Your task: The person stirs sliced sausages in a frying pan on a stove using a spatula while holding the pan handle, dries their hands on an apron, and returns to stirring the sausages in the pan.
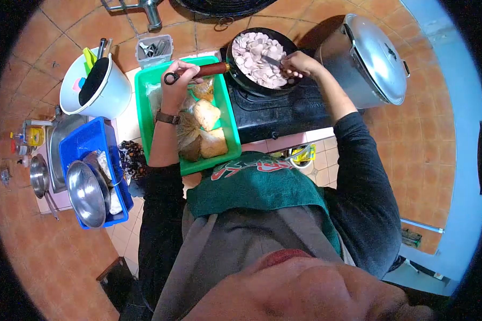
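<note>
A black frying pan point(240, 75) full of pale pink slices point(254, 53) sits on a black stove point(276, 112). My left hand point(178, 81) grips the pan's brown handle point(211, 69). My right hand point(299, 64) holds a dark utensil point(270, 60) whose tip rests among the slices. Just left of the stove, a green tray point(144, 96) holds bagged food lumps point(206, 128), under my left forearm.
A large lidded metal pot point(372, 56) stands right of the stove. A white bucket point(110, 88) with utensils and a small grey container point(155, 48) sit at the back left. A blue crate point(80, 144) holds steel bowls point(85, 192) beside a sink.
</note>
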`<move>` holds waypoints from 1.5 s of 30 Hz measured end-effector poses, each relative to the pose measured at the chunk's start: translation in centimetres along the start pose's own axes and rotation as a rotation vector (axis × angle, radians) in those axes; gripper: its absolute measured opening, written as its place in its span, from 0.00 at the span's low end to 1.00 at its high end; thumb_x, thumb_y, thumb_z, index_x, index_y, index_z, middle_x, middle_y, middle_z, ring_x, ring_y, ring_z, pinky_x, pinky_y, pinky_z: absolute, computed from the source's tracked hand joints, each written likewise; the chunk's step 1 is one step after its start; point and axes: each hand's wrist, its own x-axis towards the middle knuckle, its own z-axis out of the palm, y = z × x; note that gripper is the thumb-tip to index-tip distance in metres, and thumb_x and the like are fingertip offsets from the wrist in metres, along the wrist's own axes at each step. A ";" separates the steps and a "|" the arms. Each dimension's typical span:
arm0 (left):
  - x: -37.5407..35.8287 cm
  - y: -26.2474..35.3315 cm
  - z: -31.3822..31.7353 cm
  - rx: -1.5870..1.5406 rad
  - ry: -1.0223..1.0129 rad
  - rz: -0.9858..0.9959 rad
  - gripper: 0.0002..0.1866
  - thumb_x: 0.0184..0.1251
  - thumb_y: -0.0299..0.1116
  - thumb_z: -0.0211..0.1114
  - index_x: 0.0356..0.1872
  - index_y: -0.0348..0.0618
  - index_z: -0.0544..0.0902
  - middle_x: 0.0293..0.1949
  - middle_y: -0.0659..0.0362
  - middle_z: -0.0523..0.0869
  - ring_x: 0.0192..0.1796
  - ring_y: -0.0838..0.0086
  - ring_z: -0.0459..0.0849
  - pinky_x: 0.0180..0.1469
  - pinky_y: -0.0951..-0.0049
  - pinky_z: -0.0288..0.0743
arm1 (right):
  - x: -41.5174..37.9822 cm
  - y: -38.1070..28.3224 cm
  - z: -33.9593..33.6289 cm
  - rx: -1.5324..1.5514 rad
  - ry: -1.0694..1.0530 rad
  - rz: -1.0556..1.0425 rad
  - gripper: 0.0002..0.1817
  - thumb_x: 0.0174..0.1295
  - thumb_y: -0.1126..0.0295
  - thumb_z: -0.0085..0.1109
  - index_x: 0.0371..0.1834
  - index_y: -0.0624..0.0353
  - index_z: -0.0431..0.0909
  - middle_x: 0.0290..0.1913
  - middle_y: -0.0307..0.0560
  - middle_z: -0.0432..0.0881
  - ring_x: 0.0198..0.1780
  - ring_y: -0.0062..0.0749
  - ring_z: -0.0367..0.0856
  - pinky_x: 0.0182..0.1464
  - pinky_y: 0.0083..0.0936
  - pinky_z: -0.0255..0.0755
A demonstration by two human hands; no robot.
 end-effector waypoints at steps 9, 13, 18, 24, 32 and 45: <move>0.1 0.1 0.1 -0.017 -0.013 0.059 0.07 0.62 0.27 0.64 0.34 0.32 0.79 0.35 0.53 0.84 0.32 0.72 0.85 0.35 0.74 0.84 | -5.7 -3.4 -6.1 -0.540 0.061 -0.067 0.13 0.60 0.62 0.58 0.34 0.62 0.80 0.22 0.43 0.79 0.17 0.27 0.74 0.19 0.26 0.67; 0.1 -0.1 0.4 -0.052 0.015 0.042 0.06 0.59 0.25 0.66 0.31 0.33 0.79 0.32 0.55 0.84 0.29 0.73 0.85 0.32 0.76 0.82 | -6.4 -3.8 -2.4 -1.079 -0.186 -0.251 0.13 0.54 0.61 0.62 0.35 0.60 0.83 0.24 0.50 0.82 0.26 0.36 0.82 0.31 0.34 0.74; 0.2 0.1 0.0 0.017 -0.019 0.040 0.05 0.62 0.24 0.63 0.33 0.31 0.79 0.35 0.53 0.84 0.36 0.74 0.84 0.36 0.73 0.86 | -4.9 -5.2 7.2 -0.693 -0.004 -0.463 0.17 0.57 0.65 0.53 0.42 0.64 0.83 0.46 0.65 0.83 0.47 0.51 0.83 0.50 0.40 0.76; 0.3 0.0 -0.2 0.006 -0.068 0.090 0.05 0.62 0.24 0.63 0.33 0.31 0.79 0.36 0.53 0.84 0.35 0.73 0.84 0.36 0.73 0.85 | -0.2 -5.2 8.9 -0.683 0.257 -0.115 0.16 0.54 0.68 0.54 0.43 0.64 0.83 0.45 0.65 0.83 0.50 0.52 0.83 0.54 0.40 0.76; 0.1 0.2 -0.1 0.012 -0.066 0.099 0.05 0.64 0.24 0.63 0.32 0.31 0.80 0.35 0.54 0.84 0.34 0.74 0.84 0.36 0.74 0.85 | 2.4 -0.2 2.8 -0.385 0.207 -0.055 0.21 0.55 0.60 0.55 0.37 0.71 0.82 0.38 0.67 0.84 0.42 0.52 0.85 0.47 0.41 0.76; 0.1 -0.3 -0.1 -0.004 -0.040 0.088 0.05 0.63 0.24 0.63 0.32 0.33 0.78 0.35 0.54 0.84 0.35 0.75 0.83 0.37 0.74 0.85 | -4.7 -3.5 -3.2 -0.491 0.405 -0.123 0.17 0.62 0.59 0.52 0.40 0.63 0.81 0.35 0.53 0.81 0.36 0.43 0.78 0.40 0.35 0.72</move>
